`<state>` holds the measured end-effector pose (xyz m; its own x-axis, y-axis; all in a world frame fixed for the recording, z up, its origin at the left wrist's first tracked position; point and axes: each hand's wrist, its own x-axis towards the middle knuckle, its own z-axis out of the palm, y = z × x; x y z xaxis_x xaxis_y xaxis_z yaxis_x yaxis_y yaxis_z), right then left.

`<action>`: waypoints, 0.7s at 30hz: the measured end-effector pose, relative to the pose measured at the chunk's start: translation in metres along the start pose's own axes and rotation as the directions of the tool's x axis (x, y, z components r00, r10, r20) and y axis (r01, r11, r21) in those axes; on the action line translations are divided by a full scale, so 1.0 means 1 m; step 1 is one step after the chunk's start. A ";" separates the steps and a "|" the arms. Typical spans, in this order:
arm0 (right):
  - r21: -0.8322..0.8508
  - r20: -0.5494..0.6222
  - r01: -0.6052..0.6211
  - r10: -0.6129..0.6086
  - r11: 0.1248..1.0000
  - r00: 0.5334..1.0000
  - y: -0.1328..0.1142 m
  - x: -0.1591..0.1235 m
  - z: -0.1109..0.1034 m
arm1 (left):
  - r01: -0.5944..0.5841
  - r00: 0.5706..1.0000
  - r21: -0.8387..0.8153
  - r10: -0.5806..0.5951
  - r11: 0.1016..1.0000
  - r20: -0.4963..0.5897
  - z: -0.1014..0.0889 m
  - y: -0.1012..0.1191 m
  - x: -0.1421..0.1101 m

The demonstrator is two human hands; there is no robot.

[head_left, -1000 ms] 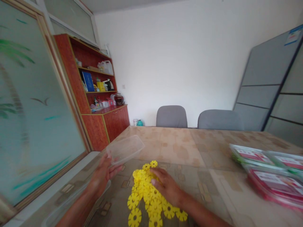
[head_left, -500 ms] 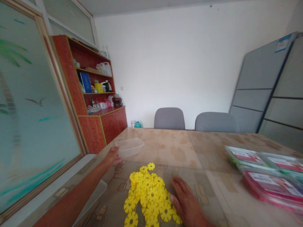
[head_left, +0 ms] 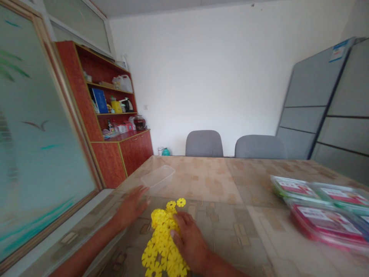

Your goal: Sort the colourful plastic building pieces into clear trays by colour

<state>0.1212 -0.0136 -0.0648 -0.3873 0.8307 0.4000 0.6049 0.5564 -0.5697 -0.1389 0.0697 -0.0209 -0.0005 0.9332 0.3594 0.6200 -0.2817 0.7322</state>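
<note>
A heap of yellow notched plastic discs (head_left: 163,234) lies on the patterned tabletop in front of me. My right hand (head_left: 191,240) rests against the right side of the heap, its fingers stretched over some discs, gripping none that I can see. To the left of the heap, my left hand (head_left: 132,206) hovers with fingers apart and holds nothing. Just beyond its fingertips stands a clear plastic tub (head_left: 158,179). A flat translucent lid-like piece (head_left: 108,246) lies partly hidden beneath my left forearm.
Several lidded plastic boxes, among them a pink one (head_left: 325,221), sit on the table (head_left: 201,173) at the right. Two grey chairs (head_left: 204,143) stand at the far edge. Behind on the left is a reddish cabinet (head_left: 135,148); grey cabinet doors (head_left: 305,96) rise at the right.
My left hand has let go of the tub and come back toward the heap. My right hand has moved left onto the discs, pushing the right side of the heap inward.
</note>
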 end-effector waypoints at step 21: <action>0.250 0.092 0.092 -0.118 0.964 0.989 0.002 0.042 -0.010 | -0.240 0.967 0.253 0.209 0.937 0.143 0.018 0.023 -0.040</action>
<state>0.1134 0.0223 -0.0417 -0.5184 0.7573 0.3972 0.3734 0.6183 -0.6916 -0.1109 0.0303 -0.0287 0.2414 0.8758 0.4180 0.7795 -0.4316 0.4540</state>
